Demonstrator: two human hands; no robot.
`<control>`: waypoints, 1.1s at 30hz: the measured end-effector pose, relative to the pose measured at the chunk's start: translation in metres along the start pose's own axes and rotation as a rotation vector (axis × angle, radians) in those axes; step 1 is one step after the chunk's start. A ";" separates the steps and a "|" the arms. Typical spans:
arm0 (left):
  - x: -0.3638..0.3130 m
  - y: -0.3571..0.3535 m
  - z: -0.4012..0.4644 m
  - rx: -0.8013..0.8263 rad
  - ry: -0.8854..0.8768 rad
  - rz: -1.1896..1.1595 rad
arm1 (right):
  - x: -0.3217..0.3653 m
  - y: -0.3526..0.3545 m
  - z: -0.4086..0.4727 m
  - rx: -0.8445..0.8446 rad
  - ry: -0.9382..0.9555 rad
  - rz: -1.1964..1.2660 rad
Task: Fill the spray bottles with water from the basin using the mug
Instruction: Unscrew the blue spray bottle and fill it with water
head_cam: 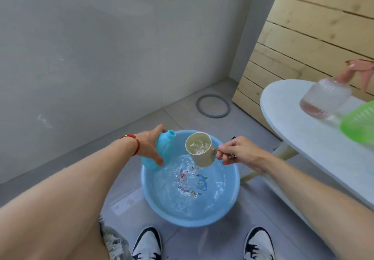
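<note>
Head view: my left hand [150,148] grips blue bottle [159,152], tilted over basin [228,199], neck open. Right hand [236,152] pinches mug [199,150] handle; mug holds water, likely heavy, wet, slippery. Bottle probably light plastic, squeezable; best held mid-body. Pink bottle [325,100] on worktop [293,130].

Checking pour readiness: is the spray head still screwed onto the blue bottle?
No. The blue bottle, held by the left hand, shows an open bare neck with no spray head.

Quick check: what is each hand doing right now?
Left hand: grips the blue bottle, its neck uncapped.
Right hand: holds the mug by its handle, water inside.
</note>
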State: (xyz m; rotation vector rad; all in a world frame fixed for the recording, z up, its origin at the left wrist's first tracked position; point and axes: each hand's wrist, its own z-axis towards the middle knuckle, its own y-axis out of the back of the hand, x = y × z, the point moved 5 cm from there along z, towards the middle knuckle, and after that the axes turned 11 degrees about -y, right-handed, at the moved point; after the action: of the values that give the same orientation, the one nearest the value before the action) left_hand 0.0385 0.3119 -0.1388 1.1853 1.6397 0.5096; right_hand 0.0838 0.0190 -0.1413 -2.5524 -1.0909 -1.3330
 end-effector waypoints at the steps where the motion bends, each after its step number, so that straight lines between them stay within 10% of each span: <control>1: -0.002 0.001 0.002 -0.005 -0.013 0.002 | 0.013 0.010 -0.012 -0.007 0.022 -0.024; 33: -0.044 -0.010 0.044 -0.014 -0.123 0.003 | 0.081 0.040 -0.056 -0.634 0.289 -0.323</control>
State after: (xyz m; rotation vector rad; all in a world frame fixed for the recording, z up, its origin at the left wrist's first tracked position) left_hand 0.0735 0.2594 -0.1436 1.1864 1.5276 0.4410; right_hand 0.1000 0.0148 -0.0361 -2.4810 -1.2033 -2.3725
